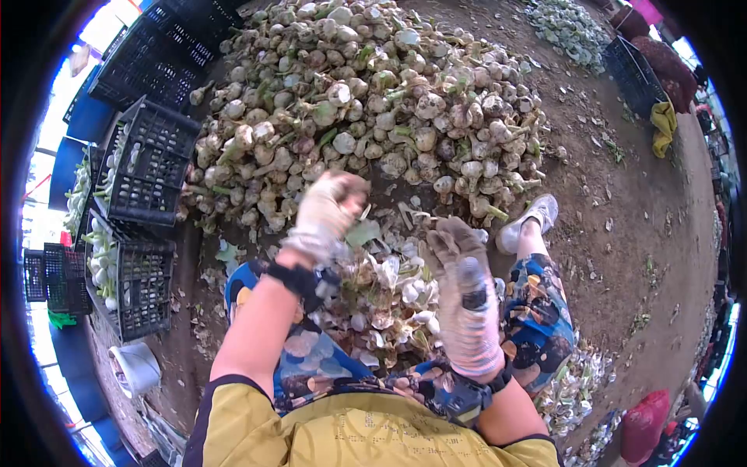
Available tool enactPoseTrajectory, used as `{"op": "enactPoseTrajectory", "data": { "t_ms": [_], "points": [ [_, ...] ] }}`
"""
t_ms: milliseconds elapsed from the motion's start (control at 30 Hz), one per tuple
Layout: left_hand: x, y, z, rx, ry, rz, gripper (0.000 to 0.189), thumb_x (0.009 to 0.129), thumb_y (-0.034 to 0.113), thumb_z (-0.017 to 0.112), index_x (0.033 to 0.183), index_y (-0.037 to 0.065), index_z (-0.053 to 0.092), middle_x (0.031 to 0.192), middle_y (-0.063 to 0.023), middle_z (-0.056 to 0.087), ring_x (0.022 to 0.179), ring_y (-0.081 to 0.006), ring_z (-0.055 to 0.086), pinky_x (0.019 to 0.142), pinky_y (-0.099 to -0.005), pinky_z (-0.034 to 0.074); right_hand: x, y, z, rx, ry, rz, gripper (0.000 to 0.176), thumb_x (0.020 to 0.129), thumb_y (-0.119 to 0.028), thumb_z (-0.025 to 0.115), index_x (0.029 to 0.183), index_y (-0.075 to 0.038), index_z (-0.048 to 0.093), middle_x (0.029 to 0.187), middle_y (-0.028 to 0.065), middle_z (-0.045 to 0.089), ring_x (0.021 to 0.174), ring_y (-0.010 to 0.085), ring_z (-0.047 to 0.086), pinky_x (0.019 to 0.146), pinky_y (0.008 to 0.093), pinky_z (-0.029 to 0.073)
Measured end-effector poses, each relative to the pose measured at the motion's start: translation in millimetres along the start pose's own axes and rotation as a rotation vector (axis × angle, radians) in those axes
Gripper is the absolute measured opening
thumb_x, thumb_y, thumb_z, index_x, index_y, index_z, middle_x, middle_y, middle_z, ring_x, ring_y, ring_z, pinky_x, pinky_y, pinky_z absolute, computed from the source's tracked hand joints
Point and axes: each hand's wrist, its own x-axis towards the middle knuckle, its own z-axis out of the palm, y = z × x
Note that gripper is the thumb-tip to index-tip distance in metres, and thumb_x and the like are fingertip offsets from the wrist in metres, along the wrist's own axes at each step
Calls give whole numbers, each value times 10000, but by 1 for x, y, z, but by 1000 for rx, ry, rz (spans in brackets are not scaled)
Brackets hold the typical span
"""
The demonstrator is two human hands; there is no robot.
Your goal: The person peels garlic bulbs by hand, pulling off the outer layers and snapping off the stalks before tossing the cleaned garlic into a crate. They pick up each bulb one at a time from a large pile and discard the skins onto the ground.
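My left hand [331,208] wears a pale glove. It is raised over the near edge of a large heap of garlic bulbs [381,101], its fingers curled and smeared by motion. Whatever it may hold is hidden. My right hand [465,300], in a striped glove with grey, dirty fingers, hovers to the right of it. Its fingers stretch forward with the thumb laid alongside, and no object shows in it. Below and between my hands, loose garlic skins and trimmings [389,292] lie in a pile between my legs.
Black plastic crates [152,163] stand at the left, and a lower crate [144,284] holds garlic. A white bucket [140,367] sits near them. At the upper right are another crate [634,74] and a yellow cloth [664,128]. A red sack [644,424] is lower right.
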Motion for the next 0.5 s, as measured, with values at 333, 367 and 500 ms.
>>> {"op": "enactPoseTrajectory", "data": {
  "t_ms": [333,367,500],
  "points": [
    [76,-145,20,516,241,-677,706,697,253,715,1264,-6,384,1207,-261,516,1097,-393,521,943,-403,414,3,-39,10,-42,-94,58,498,820,-326,657,1163,-13,477,1157,142,542,1120,254,511,1004,404,348],
    [73,-171,28,528,378,-591,685,695,263,726,1234,-20,410,1180,-262,533,1083,-396,526,927,-409,422,4,-41,10,-33,-111,106,497,813,-311,667,1162,-11,479,1158,143,542,1117,253,513,1003,401,347],
    [69,-166,11,537,279,-669,426,743,239,696,1088,33,554,984,-238,622,952,-381,591,820,-429,470,9,-44,7,-108,-152,214,475,807,-264,675,1158,-9,484,1152,143,547,1116,250,513,1001,402,349]
  ]
}}
